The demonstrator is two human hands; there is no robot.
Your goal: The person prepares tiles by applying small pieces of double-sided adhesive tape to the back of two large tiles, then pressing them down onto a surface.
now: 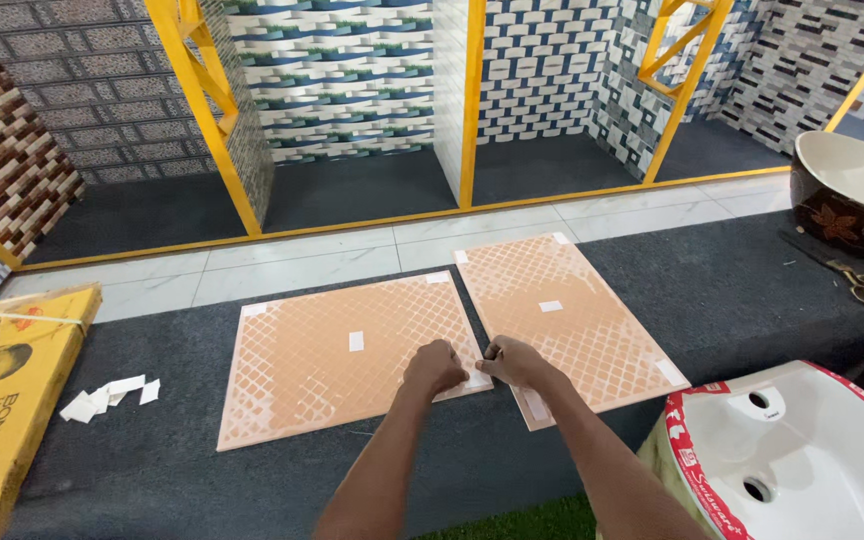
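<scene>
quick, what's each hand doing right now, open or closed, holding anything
Left hand: closed, fingers curled at the left tile's near corner.
Right hand: closed, pinching at the right tile's edge; contents cannot be told.

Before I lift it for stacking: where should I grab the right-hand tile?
Probably take the right tile by its long side edges, coming from the near end. It lies flat, face down on the dark mat, and both hands sit at its near-left corner.

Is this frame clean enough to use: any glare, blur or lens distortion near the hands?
Head view: even light, soft shadows, no glare on the two tiles; left hand and right hand sharp; wide-angle bend tilts the yellow frames; white basin cropped at the edge.
</scene>
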